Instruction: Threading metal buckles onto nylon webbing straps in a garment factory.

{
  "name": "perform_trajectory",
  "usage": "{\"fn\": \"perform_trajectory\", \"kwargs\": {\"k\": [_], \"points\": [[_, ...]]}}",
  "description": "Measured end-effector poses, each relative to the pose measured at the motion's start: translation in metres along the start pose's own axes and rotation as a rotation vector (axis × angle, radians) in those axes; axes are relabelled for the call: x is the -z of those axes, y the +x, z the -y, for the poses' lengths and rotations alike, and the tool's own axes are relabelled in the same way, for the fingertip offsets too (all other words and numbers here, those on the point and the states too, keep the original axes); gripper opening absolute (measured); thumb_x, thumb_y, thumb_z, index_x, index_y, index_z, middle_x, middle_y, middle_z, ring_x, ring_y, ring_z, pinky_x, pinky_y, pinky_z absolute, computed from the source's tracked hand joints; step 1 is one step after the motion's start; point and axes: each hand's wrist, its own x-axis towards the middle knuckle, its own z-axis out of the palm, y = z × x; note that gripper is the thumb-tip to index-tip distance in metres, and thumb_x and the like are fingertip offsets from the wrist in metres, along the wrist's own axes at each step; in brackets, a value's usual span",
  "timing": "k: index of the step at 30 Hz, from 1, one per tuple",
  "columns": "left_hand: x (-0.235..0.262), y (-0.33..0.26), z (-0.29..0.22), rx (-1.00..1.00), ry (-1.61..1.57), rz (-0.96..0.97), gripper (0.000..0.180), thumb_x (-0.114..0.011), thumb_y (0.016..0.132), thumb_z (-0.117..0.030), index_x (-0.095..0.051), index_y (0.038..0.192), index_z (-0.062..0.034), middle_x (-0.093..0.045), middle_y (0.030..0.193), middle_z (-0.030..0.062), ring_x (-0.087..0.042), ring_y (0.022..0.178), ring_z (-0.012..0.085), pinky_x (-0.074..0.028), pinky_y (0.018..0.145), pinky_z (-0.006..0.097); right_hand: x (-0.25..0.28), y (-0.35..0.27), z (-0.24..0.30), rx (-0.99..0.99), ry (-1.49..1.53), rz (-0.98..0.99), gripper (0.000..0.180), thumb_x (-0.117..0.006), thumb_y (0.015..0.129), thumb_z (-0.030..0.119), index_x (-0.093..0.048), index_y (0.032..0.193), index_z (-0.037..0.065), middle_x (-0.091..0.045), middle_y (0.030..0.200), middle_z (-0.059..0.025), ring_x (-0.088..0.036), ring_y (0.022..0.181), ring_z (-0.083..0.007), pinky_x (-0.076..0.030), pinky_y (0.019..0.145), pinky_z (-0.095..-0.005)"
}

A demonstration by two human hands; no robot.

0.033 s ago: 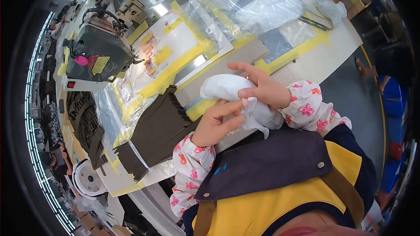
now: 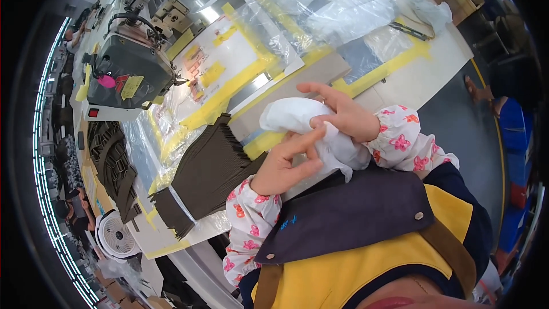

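Note:
A soft white bundle wrapped in thin plastic (image 2: 289, 113) is held in front of my apron, over the near edge of the table. My right hand (image 2: 349, 115) grips it from the right, thumb across the top and index finger stretched out above. My left hand (image 2: 289, 163) is at its near left side, index fingertip up against the right thumb and the other fingers curled at the plastic. A loose flap of the wrapping hangs below the fingers. What lies inside the bundle is hidden. To the left of my hands lies a banded stack of dark brown strips (image 2: 200, 171).
A sewing machine (image 2: 128, 71) stands at the left. Clear plastic sheeting and yellow tape cover much of the table, with plastic-wrapped white bundles (image 2: 349, 8) at the back. More dark brown pieces (image 2: 111, 160) lie far left, above a white fan (image 2: 116, 233). Blue bins (image 2: 514, 131) stand at right.
My left index finger has moved slightly up and right to the right thumb. The plastic tip that stood up between the fingers no longer shows. The bundle has shifted slightly left.

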Motion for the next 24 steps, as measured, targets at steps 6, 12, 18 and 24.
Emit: {"fn": "perform_trajectory", "kwargs": {"k": [6,12,18,24], "points": [[-0.006,0.002,-0.003,0.077,-0.297,-0.194,0.077,-0.061,0.074,-0.006,-0.016,0.137,-0.0020,-0.054,0.092,0.0051,-0.047,0.091,0.0125,-0.036,0.086,0.028,0.006,0.001,-0.001,0.029,0.343,-0.200,0.059,-0.059,0.079,0.016,-0.032,0.130,0.004,-0.050,0.117,-0.0113,-0.051,0.104,-0.0185,-0.042,0.087,-0.0299],[-0.030,0.030,-0.013,-0.078,0.255,-0.341,0.053,-0.064,0.075,-0.013,-0.041,0.120,0.0026,-0.054,0.111,0.0127,-0.051,0.098,0.0173,-0.041,0.084,0.030,-0.019,0.007,0.027,0.815,0.261,-0.187,0.052,-0.055,0.082,0.017,-0.034,0.126,0.001,-0.051,0.113,-0.0083,-0.052,0.101,-0.0169,-0.041,0.089,-0.0315],[0.073,0.049,-0.068,0.010,0.567,-0.129,0.033,-0.068,0.073,-0.014,-0.059,0.103,-0.0056,-0.063,0.085,0.0054,-0.058,0.080,0.0145,-0.045,0.072,0.030,0.033,0.004,0.039,0.426,0.527,-0.086,0.047,-0.056,0.083,0.018,-0.039,0.123,0.002,-0.051,0.115,-0.0075,-0.050,0.107,-0.0189,-0.040,0.091,-0.0329],[0.115,0.104,-0.046,-0.113,1.422,-0.035,0.034,-0.071,0.064,-0.020,-0.063,0.097,-0.0149,-0.060,0.078,0.0068,-0.056,0.075,0.0281,-0.044,0.069,0.036,0.067,0.002,0.004,0.245,-0.139,-0.340,0.051,-0.068,0.074,0.016,-0.045,0.116,0.001,-0.052,0.113,-0.0096,-0.053,0.101,-0.0214,-0.042,0.085,-0.0314]]}}
